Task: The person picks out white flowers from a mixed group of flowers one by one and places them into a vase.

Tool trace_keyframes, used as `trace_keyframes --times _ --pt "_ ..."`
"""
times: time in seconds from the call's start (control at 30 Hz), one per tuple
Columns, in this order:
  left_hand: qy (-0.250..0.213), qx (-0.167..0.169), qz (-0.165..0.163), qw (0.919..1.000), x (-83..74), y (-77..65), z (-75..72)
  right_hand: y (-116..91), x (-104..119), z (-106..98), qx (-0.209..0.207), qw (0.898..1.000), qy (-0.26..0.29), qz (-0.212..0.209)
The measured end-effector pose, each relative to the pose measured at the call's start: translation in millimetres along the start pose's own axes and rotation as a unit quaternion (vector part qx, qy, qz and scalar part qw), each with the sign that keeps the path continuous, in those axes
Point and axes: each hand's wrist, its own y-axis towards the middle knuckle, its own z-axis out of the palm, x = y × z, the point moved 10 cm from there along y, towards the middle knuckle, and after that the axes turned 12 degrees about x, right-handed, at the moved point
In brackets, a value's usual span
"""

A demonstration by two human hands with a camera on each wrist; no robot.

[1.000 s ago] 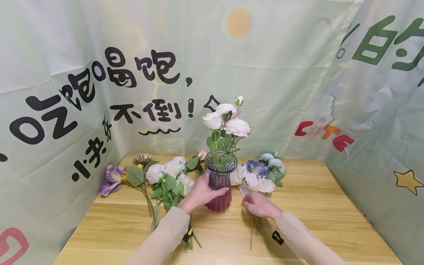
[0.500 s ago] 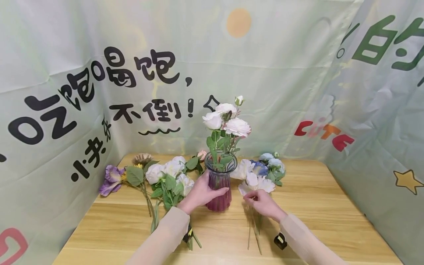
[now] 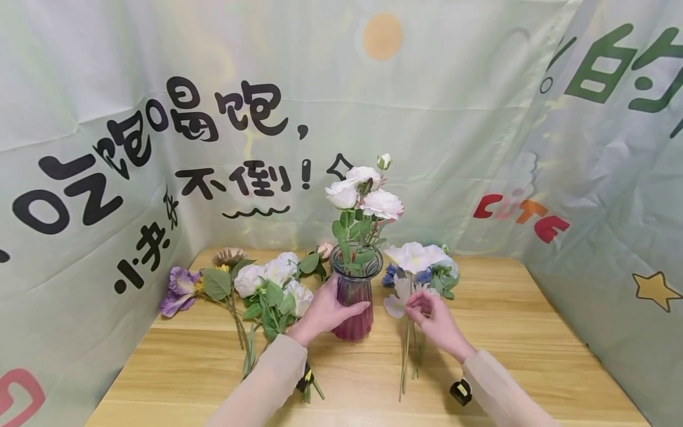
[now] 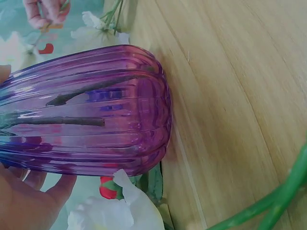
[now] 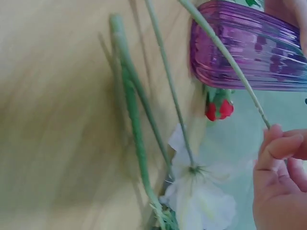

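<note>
My left hand (image 3: 324,308) grips the side of a ribbed glass vase (image 3: 354,314), purple-pink low down and grey-blue at the rim. Pale pink-white roses (image 3: 382,204) with green leaves stand in it, and their dark cut stems show through the glass in the left wrist view. To the right of the vase, my right hand (image 3: 439,323) pinches the thin green stem (image 5: 230,57) of a white flower (image 3: 416,257) between thumb and fingers. This flower is upright, its bloom above the hand. Behind the hand a second white flower (image 5: 204,199) lies on the table.
Left of the vase lie a purple flower (image 3: 181,292) and a bunch of white flowers (image 3: 267,274) with green stems. Blue flowers (image 3: 445,270) lie at the back right, partly covered. A red bud (image 5: 219,109) shows behind the vase. Printed cloth (image 3: 453,130) walls the wooden table (image 3: 507,332).
My right hand has lifted one white flower up off the others and moved slightly right, its bloom rising beside the vase. My left hand and the vase have stayed in place.
</note>
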Motion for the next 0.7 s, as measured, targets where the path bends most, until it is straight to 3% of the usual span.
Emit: trace_keyframes --times 0.4,0.7 --pt "0.003 -0.015 -0.010 0.9998 -5.0 6.7 8.3 3.2 26.1 -39.2 -0.078 0.995 0.033 -0.051" --pt "0.021 -0.051 -0.010 0.9984 -15.2 8.0 13.2 -0.9 52.7 -73.0 -0.171 0.979 0.061 -0.092"
